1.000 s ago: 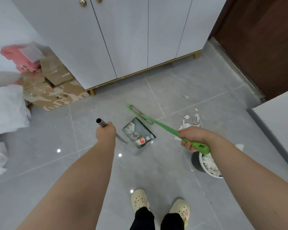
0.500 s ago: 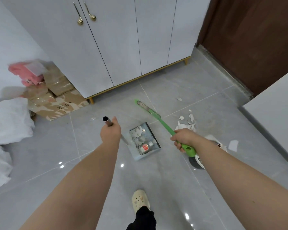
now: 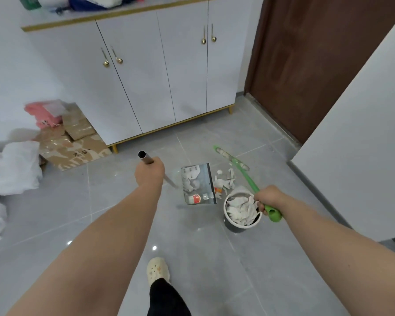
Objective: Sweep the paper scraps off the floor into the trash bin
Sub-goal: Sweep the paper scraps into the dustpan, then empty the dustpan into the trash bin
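I log: left grip (image 3: 149,173) clenched on dustpan pole (image 3: 144,157); right grip (image 3: 268,198) grasping green broom (image 3: 247,176); scraps (image 3: 224,182) between dustpan (image 3: 197,183) and broom, near bin (image 3: 234,226).

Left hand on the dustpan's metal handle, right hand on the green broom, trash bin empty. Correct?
One thing is wrong: the trash bin is not empty. The head view shows paper scraps piled inside it. The left hand does grip the dustpan's metal handle and the right hand the green broom.
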`<state>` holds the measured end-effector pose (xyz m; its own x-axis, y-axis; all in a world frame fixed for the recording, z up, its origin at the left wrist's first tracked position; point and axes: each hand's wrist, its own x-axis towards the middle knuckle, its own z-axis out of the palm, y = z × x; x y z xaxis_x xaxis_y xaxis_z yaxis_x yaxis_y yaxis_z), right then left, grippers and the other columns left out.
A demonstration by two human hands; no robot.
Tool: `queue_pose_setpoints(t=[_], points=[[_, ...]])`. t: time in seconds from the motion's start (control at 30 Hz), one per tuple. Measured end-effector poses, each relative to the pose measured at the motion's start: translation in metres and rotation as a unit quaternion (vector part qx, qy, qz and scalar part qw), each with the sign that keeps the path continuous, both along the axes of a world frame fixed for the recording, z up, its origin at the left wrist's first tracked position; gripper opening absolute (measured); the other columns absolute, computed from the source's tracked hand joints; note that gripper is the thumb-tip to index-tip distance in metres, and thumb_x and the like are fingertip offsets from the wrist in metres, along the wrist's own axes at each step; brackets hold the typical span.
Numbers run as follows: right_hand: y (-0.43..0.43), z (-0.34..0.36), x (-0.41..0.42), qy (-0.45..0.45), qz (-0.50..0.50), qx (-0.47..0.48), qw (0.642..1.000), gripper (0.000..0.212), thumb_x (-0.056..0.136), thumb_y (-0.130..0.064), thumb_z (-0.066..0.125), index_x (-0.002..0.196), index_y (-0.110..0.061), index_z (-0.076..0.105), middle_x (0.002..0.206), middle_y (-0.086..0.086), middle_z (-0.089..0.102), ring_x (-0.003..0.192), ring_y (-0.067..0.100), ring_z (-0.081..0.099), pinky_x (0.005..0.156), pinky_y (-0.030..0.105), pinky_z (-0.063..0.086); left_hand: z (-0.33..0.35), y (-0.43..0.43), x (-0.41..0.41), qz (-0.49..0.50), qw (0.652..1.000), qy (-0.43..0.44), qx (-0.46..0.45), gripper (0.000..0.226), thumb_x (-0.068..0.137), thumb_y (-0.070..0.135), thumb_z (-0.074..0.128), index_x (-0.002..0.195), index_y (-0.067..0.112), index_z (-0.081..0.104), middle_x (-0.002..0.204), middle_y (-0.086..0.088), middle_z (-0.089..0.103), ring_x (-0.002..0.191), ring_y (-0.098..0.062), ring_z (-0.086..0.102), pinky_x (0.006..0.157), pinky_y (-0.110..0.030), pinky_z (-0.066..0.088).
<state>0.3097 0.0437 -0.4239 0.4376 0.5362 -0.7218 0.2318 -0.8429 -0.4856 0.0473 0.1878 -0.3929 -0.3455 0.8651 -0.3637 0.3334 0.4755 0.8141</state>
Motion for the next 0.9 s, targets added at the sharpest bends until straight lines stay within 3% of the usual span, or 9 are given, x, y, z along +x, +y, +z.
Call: queue_pose_setpoints(t=[0.17,0.27,0.4,0.5,0.7,0.8,0.9], points=[[-0.078,0.019,0.028,-0.037,-0.015,-0.007,0.999,0.034,0.085,0.005,0.049,0.052,0.0,0.048,0.051,0.013,0.049,0.047,0.022,0.044,0.048,0.027,0.037,0.031,-0.056,0.03,-0.021,0.999,-0.001,0.043,0.023,0.091,0.023,0.045,0.074,0.01,0.053,0.069,-0.005,0.051,0.069,-0.025,0.052,0.059,-0.029,0.039],[-0.111,0.022,0.033,-0.033,-0.035,-0.007,0.999,0.024,0.087,0.004,0.047,0.064,0.004,0.047,0.05,0.013,0.048,0.046,0.02,0.043,0.045,0.026,0.035,0.051,-0.08,0.051,-0.043,0.997,0.018,0.065,0.032,0.091,0.022,0.042,0.061,0.012,0.042,0.063,-0.005,0.046,0.067,-0.026,0.047,0.061,-0.03,0.036],[-0.139,0.022,0.033,-0.029,-0.059,-0.022,0.998,0.005,0.089,0.004,0.046,0.083,0.003,0.045,0.034,0.009,0.045,0.041,0.02,0.043,0.041,0.024,0.035,0.073,-0.092,0.067,-0.073,0.993,0.041,0.089,0.034,0.092,0.023,0.041,0.06,0.011,0.041,0.063,-0.007,0.047,0.068,-0.027,0.047,0.061,-0.033,0.038],[-0.159,0.024,0.03,-0.027,-0.063,-0.036,0.997,0.017,0.088,0.005,0.044,0.072,0.003,0.047,0.031,0.007,0.045,0.041,0.02,0.044,0.042,0.025,0.036,0.081,-0.1,0.074,-0.091,0.99,0.045,0.098,0.031,0.092,0.023,0.039,0.065,0.007,0.047,0.071,-0.011,0.052,0.069,-0.028,0.049,0.065,-0.037,0.047],[-0.172,0.034,0.016,-0.054,-0.086,-0.05,0.994,0.032,0.091,0.002,0.043,0.059,0.003,0.048,0.028,0.006,0.046,0.032,0.018,0.047,0.041,0.023,0.038,0.072,-0.128,0.094,-0.154,0.981,0.024,0.112,0.024,0.093,0.02,0.042,0.076,0.01,0.057,0.074,-0.008,0.053,0.07,-0.023,0.05,0.059,-0.028,0.036],[-0.175,0.038,0.005,-0.069,-0.079,-0.073,0.992,0.031,0.093,0.001,0.039,0.063,0.002,0.047,0.021,0.001,0.042,0.028,0.016,0.048,0.033,0.017,0.036,0.053,-0.148,0.097,-0.242,0.959,0.022,0.143,0.022,0.091,0.014,0.047,0.079,0.008,0.065,0.078,-0.005,0.058,0.076,-0.02,0.053,0.068,-0.03,0.044],[-0.182,0.038,-0.002,-0.078,-0.068,-0.094,0.99,0.029,0.094,0.001,0.039,0.065,0.002,0.045,0.018,0.001,0.038,0.014,0.01,0.039,0.026,0.014,0.031,0.033,-0.167,0.098,-0.319,0.934,-0.005,0.161,0.016,0.089,0.008,0.056,0.082,0.009,0.07,0.081,0.003,0.065,0.076,-0.011,0.057,0.071,-0.023,0.044]])
